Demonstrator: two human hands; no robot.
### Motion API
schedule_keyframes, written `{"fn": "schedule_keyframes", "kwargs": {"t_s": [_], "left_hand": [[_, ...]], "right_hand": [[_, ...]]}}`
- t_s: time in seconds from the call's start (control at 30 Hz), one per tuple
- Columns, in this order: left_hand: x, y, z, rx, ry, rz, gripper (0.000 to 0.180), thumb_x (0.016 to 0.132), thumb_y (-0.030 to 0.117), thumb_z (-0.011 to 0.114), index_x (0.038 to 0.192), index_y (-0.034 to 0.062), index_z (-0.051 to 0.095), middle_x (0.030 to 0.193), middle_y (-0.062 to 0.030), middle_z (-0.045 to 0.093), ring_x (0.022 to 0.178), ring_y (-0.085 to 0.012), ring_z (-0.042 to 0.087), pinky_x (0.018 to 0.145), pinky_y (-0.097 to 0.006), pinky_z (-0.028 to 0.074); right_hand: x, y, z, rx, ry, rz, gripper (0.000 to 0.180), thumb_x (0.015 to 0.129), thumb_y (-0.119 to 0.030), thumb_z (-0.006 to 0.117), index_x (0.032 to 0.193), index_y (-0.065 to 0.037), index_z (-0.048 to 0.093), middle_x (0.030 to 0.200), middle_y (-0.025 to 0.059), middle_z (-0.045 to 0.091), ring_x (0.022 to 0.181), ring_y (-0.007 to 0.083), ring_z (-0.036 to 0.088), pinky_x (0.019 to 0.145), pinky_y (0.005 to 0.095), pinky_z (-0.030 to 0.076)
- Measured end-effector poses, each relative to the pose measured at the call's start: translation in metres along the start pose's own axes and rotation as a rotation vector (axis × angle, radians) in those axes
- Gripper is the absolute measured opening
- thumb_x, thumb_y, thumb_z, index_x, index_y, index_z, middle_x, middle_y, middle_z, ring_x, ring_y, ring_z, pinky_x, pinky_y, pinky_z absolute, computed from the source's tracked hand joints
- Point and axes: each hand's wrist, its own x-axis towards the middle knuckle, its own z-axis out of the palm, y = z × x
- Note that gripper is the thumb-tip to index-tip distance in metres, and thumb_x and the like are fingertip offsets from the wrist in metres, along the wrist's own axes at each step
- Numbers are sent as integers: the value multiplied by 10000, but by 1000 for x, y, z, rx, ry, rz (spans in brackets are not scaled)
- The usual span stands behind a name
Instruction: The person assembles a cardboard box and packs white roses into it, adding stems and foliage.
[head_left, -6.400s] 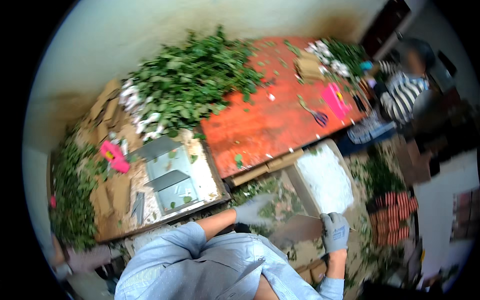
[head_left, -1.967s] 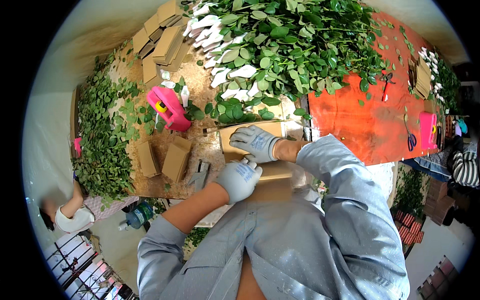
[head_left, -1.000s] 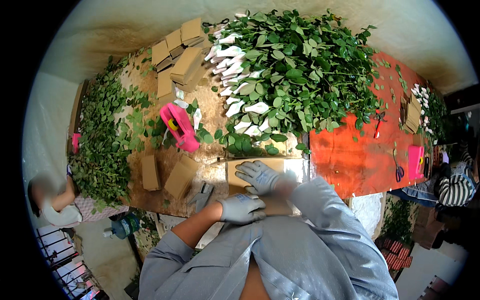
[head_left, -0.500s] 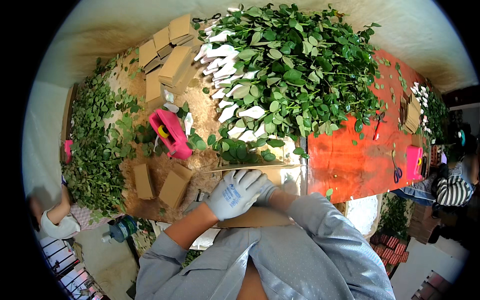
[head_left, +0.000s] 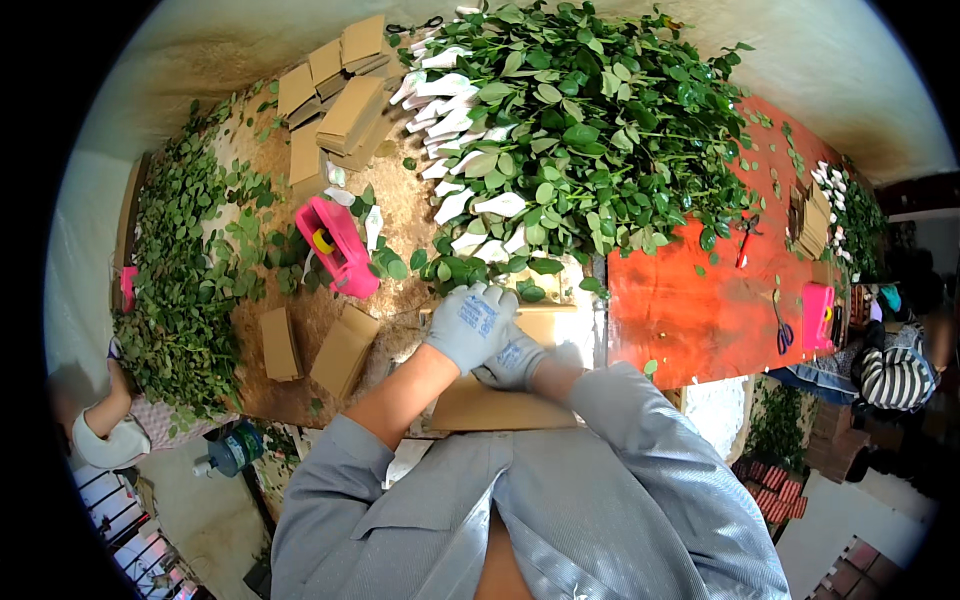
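A brown cardboard sheet lies at the near table edge, against my body. Its far flap catches bright light. My left hand, in a grey-white glove, is closed over the flap, its fingers curled at the far edge. Just below it, partly covered by it, my right hand is gloved too and closed against the cardboard. Whatever lies inside the cardboard is hidden by my hands. Beyond them is a big heap of leafy green stems, with white-wrapped flower heads facing left.
A pink tape dispenser stands left of my hands. Folded cardboard pieces lie nearer, and a cardboard stack stands farther back. Loose leaves cover the left side. Scissors and another pink dispenser lie right. People sit at both sides.
Both hands have moved away from my body, the left one farther over the cardboard. The far flap, which stood edge-on before, now shows its broad face.
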Motion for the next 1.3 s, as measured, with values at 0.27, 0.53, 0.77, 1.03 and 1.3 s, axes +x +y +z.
{"fn": "schedule_keyframes", "kwargs": {"t_s": [0.27, 0.53, 0.77, 1.03, 1.3], "left_hand": [[-48, 40, -41, -98, 221, 121, 599, 838, 391, 699, 1315, 51, 575, 1315, -202, 562, 1236, -361, 515, 1091, -528, 345], [-133, 66, 16, -75, -166, 39, 176, 960, 228, 500, 921, 86, 599, 880, -124, 651, 850, -308, 665, 709, -446, 510], [-118, 34, -14, -437, -334, -48, 397, 930, 394, 611, 1078, 30, 670, 1067, -202, 681, 1007, -395, 649, 880, -481, 512], [-198, -107, 7, -32, 46, -818, 1012, 692, 456, 828, 1489, 43, 361, 1348, -224, 529, 1253, -419, 502, 1067, -508, 400], [-221, -121, 50, -30, 5, -952, 1173, 648, 448, 869, 1558, 49, 245, 1340, -184, 532, 1244, -371, 487, 1072, -512, 358]], "right_hand": [[-9, 1, -6, 335, 147, 43, 561, 849, -400, 610, 1296, -62, 602, 1372, 210, 557, 1293, 361, 484, 1067, 492, 373], [-5, -1, 7, -5, -14, -51, 570, 892, -401, 609, 1353, -70, 555, 1436, 150, 504, 1336, 319, 447, 1079, 475, 355], [-11, -2, 2, -37, 9, -37, 586, 907, -416, 604, 1373, -70, 534, 1441, 159, 496, 1350, 331, 439, 1103, 490, 326], [-5, -8, -2, 16, -23, -30, 585, 899, -401, 616, 1367, -61, 527, 1453, 160, 483, 1339, 340, 443, 1088, 493, 340], [-7, -5, 0, 4, -18, -22, 581, 896, -397, 621, 1361, -59, 539, 1439, 163, 497, 1336, 342, 449, 1088, 495, 345]]}}
